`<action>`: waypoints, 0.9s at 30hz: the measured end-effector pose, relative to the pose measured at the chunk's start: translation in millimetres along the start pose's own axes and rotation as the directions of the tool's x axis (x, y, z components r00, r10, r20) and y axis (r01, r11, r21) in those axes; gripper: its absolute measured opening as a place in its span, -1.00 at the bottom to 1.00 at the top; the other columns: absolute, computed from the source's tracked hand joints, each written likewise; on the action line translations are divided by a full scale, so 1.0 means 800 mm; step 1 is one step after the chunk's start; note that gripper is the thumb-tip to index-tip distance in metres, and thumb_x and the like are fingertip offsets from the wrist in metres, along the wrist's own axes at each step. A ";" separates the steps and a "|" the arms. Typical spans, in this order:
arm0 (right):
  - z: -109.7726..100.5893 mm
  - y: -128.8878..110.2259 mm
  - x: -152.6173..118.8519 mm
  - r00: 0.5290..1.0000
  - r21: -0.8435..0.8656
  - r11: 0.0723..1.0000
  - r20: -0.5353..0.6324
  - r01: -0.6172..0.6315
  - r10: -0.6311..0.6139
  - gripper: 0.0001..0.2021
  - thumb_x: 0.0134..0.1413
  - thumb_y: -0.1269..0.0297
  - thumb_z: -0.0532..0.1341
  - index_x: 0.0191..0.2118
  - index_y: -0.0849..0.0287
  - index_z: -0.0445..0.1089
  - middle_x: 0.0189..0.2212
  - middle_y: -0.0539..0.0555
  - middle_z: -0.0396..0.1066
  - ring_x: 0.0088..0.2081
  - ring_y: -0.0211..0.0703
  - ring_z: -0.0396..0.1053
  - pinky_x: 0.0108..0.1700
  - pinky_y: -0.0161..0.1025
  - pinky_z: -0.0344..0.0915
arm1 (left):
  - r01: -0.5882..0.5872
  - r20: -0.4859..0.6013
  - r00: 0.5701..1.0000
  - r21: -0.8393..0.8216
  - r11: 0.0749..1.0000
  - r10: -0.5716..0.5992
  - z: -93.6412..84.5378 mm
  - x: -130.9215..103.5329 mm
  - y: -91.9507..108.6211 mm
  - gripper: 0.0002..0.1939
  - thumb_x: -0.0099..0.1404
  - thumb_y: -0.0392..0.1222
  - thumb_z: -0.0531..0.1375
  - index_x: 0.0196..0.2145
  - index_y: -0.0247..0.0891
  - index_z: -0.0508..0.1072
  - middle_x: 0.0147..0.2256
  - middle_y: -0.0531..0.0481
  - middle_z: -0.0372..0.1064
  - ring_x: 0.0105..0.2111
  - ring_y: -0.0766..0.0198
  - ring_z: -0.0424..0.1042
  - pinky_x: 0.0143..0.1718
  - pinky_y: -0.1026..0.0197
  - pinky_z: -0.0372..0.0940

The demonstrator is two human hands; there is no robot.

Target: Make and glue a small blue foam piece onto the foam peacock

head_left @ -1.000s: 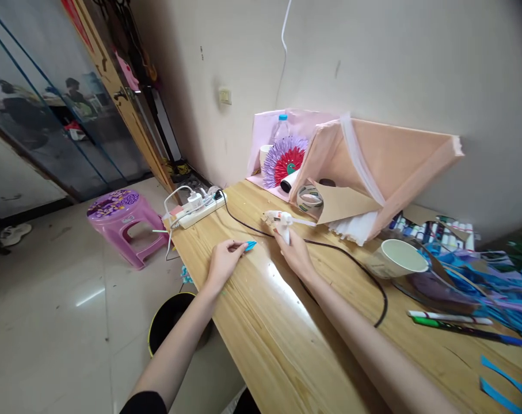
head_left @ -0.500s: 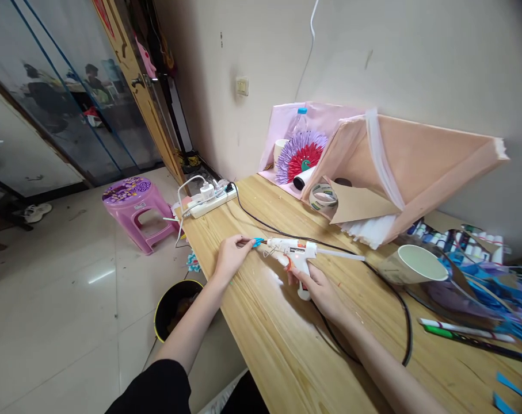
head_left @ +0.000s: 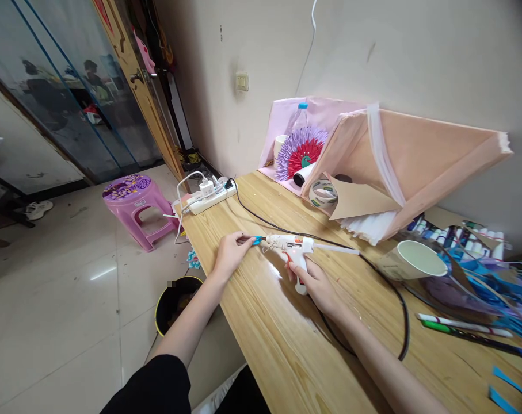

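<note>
Two hands work at mid-frame over the wooden surface (head_left: pixel 286 345). The right hand (head_left: pixel 315 283) has its fingers wrapped around the white glue gun (head_left: pixel 293 248), while the left hand (head_left: pixel 229 252) has its fingers pinched together on a small blue paper piece (head_left: pixel 256 240) touching the nozzle.

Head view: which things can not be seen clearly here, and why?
- Blue paper piece: too small to tell its shape; the left hand pinches it at the glue gun nozzle.
- Glue gun grip: covered by the right hand.
- Black bin: partly hidden by the left arm and the table edge.
- Blue strips: cut off by the right edge.
- Tape roll label: too small to read.
</note>
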State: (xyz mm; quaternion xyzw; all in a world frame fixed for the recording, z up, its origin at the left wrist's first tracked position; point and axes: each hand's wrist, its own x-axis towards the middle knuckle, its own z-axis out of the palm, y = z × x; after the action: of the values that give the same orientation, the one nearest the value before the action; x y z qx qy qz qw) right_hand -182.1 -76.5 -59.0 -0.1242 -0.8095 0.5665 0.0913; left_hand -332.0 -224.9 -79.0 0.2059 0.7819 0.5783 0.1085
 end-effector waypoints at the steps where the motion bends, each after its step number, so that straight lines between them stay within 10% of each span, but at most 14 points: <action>1: 0.000 0.000 0.000 1.000 -0.005 1.000 0.006 -0.002 0.002 -0.68 0.09 0.10 0.02 -0.55 0.18 0.27 -0.54 0.00 0.28 -0.47 -0.22 0.22 -0.38 -0.30 0.14 | -0.001 0.002 1.000 0.000 1.000 0.001 0.000 0.000 0.000 -0.79 0.07 -0.10 0.21 -0.41 -0.32 0.50 -0.43 -0.10 0.50 -0.41 0.21 0.46 -0.35 0.22 0.33; 27: 0.000 0.008 0.002 1.000 -0.003 1.000 0.015 0.002 -0.002 -0.67 0.12 0.09 -0.01 -0.56 0.17 0.17 -0.56 -0.03 0.19 -0.47 -0.25 0.17 -0.39 -0.32 0.10 | -0.030 0.008 1.000 -0.003 1.000 0.030 0.000 -0.001 0.000 -0.78 0.08 -0.09 0.22 -0.41 -0.31 0.52 -0.42 -0.11 0.51 -0.41 0.19 0.48 -0.35 0.22 0.33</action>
State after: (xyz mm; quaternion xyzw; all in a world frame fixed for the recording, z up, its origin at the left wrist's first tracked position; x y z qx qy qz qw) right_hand -182.8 -74.2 -64.7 -0.1194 -0.8111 0.5662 0.0857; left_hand -331.0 -224.9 -78.9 0.2198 0.7776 0.5800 0.1034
